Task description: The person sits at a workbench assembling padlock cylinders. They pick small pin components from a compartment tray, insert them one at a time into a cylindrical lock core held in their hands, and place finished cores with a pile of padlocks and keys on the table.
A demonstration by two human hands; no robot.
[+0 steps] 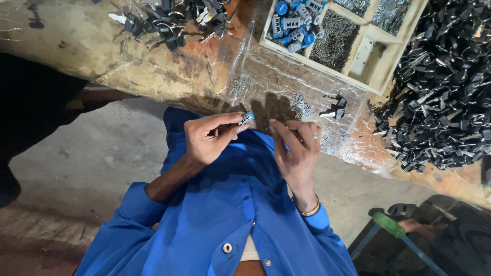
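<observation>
My left hand [207, 137] pinches a small blue and silver lock cylinder [246, 118] between thumb and fingers, just over the near edge of the workbench. My right hand [295, 145] hovers beside it, fingers loosely curled with the thumb and forefinger close together; whether a tiny part is between them cannot be made out. Both hands are above my blue shirt. On the clear plastic sheet [276, 82] ahead lie small metal pins [303, 107] and a pair of black-headed keys [335, 108].
A wooden compartment tray [376, 76] holds blue lock cylinders [294, 23] and small dark metal parts [335, 36]. A large heap of black-headed keys [445, 87] fills the right. More keys [174, 20] lie at the top left. A green-handled tool [391, 225] stands low right.
</observation>
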